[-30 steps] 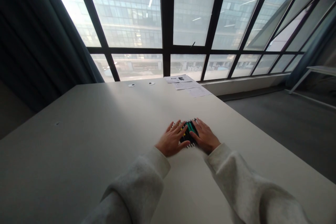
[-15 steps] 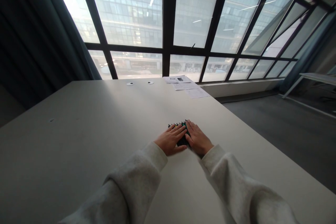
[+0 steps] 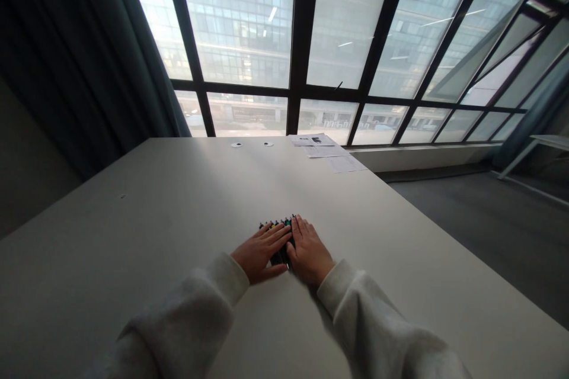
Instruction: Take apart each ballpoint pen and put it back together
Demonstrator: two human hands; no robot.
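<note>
Several dark pens [image 3: 278, 257] lie side by side in a row on the white table [image 3: 186, 213], their tips pointing away from me, with yellow and green bits near the far ends. Flat across the pens rests my left hand [image 3: 262, 249], fingers stretched out and thumb apart. My right hand [image 3: 309, 251] lies along the right side of the row, palm down with fingers extended, close against the left fingertips. Both hands cover much of the pens, so their full shape is hidden.
Printed papers [image 3: 326, 151] lie at the table's far right edge. Two white round pieces [image 3: 236, 145] sit near the far edge, and a small scrap [image 3: 123, 196] is at the left. Beyond are windows, a dark curtain [image 3: 102, 59] and another table [image 3: 551, 141].
The view has shifted, so the hands and pens appear further left and slightly lower. Both hands keep nearly the same pose on the pens.
</note>
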